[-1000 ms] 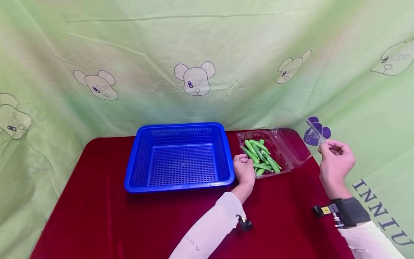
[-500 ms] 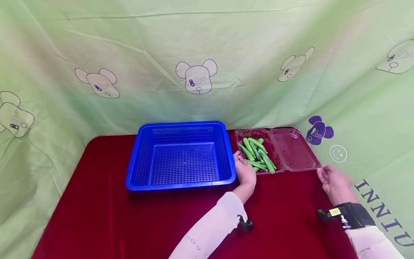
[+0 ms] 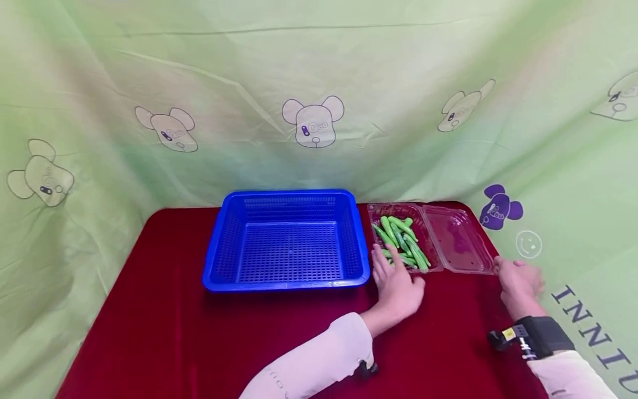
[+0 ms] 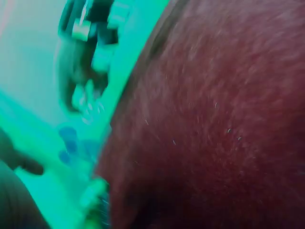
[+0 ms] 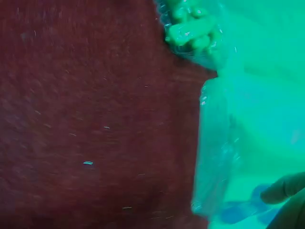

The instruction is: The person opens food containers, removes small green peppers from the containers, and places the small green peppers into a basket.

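Note:
A clear plastic clamshell box (image 3: 432,235) lies open at the table's back right, holding several slender green vegetables (image 3: 399,233) that look like chili peppers. Its lid (image 3: 461,244) is folded out flat to the right. My left hand (image 3: 399,288) is at the box's near left corner, fingers extended and overlapping the vegetables in the head view. At the lid's near right corner, my right hand (image 3: 520,280) has its fingers loosely bent, fingertips right at the edge. The right wrist view shows a thumb (image 5: 283,188) beside the lid's end, with a gap between them.
A blue perforated plastic basket (image 3: 286,286) stands just left of the box. Both rest on a red cloth-covered table (image 3: 239,343). Printed green curtains (image 3: 239,138) hang close behind the table and along its sides.
The lid has swung down from partly raised to flat on the right. My right hand came down with it. My left hand turned from curled at the box's left edge to extended fingers.

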`<state>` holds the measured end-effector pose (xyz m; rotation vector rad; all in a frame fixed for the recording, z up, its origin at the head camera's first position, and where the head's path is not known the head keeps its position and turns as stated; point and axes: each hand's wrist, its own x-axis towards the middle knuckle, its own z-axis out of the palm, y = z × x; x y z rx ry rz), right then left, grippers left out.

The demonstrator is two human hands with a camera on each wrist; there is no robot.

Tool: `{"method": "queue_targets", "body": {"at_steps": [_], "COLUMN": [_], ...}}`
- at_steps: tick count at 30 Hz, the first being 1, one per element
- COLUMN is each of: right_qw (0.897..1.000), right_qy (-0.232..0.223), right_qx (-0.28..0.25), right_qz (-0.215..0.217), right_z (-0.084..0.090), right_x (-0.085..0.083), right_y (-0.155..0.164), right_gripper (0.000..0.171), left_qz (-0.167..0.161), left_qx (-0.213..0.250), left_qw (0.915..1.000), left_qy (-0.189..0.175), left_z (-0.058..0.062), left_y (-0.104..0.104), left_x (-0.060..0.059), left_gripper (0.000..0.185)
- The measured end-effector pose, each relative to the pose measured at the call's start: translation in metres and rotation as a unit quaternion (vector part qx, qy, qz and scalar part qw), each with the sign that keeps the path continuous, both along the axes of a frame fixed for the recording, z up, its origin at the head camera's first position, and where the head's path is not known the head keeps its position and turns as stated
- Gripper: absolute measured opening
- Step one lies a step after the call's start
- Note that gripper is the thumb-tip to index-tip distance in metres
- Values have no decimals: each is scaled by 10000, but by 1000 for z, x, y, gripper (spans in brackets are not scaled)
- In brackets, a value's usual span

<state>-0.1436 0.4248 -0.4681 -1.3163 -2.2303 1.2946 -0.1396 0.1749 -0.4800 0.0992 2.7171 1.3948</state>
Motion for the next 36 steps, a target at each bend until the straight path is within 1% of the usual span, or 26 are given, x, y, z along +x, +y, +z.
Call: {"method": "queue_targets", "body": {"at_steps": [1,2,3,5,6,7,8,11,13,15,16,18,19,21,22,23,24,25,26,27,28,30,31,33,35,36], "right_qw": [9993,9971,9940,9808,9707,9572,9423,8885,8514,8173,8007,7645,7464,7143,7024,6930,6874,6836,6823,6825,6839,6851,6840,6838,6808,6781], "right_qy": [38,78,195,319,325,306,202,-26,68,388,611,1055,1242,1432,1436,1405,1326,1210,1071,932,782,512,390,201,74,44], "right_qx": [350,672,900,1448,1731,2027,2295,2906,3199,3460,3611,3993,4161,4430,4489,4526,4517,4488,4442,4379,4314,4230,4217,4175,4181,4203], "right_qz": [153,350,595,1269,1636,2043,2430,3551,4156,4590,4741,4950,5043,5225,5334,5433,5531,5627,5706,5777,5831,5909,5940,5981,6013,6030], "right_z": [2,5,9,16,19,21,23,23,18,12,10,8,8,9,12,14,17,20,22,24,26,27,26,23,19,15], "right_x": [-2,-5,-9,-18,-23,-28,-33,-45,-50,-54,-56,-62,-65,-74,-79,-84,-89,-94,-99,-103,-107,-115,-118,-123,-126,-127], "right_y": [-3,-7,-12,-21,-26,-30,-35,-46,-53,-58,-59,-61,-60,-60,-62,-64,-67,-71,-74,-78,-82,-89,-92,-95,-99,-100], "right_gripper": [41,48,51,55,52,50,48,46,45,41,39,33,32,30,29,29,29,30,29,29,29,30,30,31,31,30], "left_qz": [-497,-957,-1339,-1836,-2012,-2144,-2241,-2533,-2602,-2365,-2146,-1488,-1107,-361,-42,227,401,473,485,461,398,267,225,205,215,202], "left_qx": [-429,-853,-1222,-1820,-2044,-2195,-2237,-2010,-1697,-1457,-1378,-1363,-1464,-1843,-2021,-2196,-2356,-2471,-2549,-2603,-2648,-2644,-2591,-2406,-2191,-2147], "left_qw": [9978,9917,9831,9646,9559,9490,9455,9432,9466,9542,9584,9660,9668,9642,9626,9608,9598,9599,9608,9620,9623,9638,9655,9703,9749,9754], "left_qy": [65,137,251,515,636,731,765,757,865,1113,1280,1616,1777,1873,1806,1676,1470,1240,974,684,473,188,120,159,332,456], "left_z": [5,11,17,32,40,46,53,69,78,86,89,94,94,93,91,89,86,83,81,78,76,72,69,65,62,60], "left_y": [-5,-10,-16,-30,-37,-45,-53,-83,-109,-141,-160,-201,-224,-268,-290,-310,-329,-345,-359,-370,-379,-391,-394,-396,-395,-394], "left_x": [7,14,19,27,28,29,29,29,27,20,14,-3,-12,-30,-37,-42,-46,-48,-49,-48,-47,-44,-42,-40,-38,-36], "left_gripper": [92,90,88,84,82,80,79,76,74,71,70,68,67,66,67,67,68,69,70,71,73,75,75,73,69,66]}}
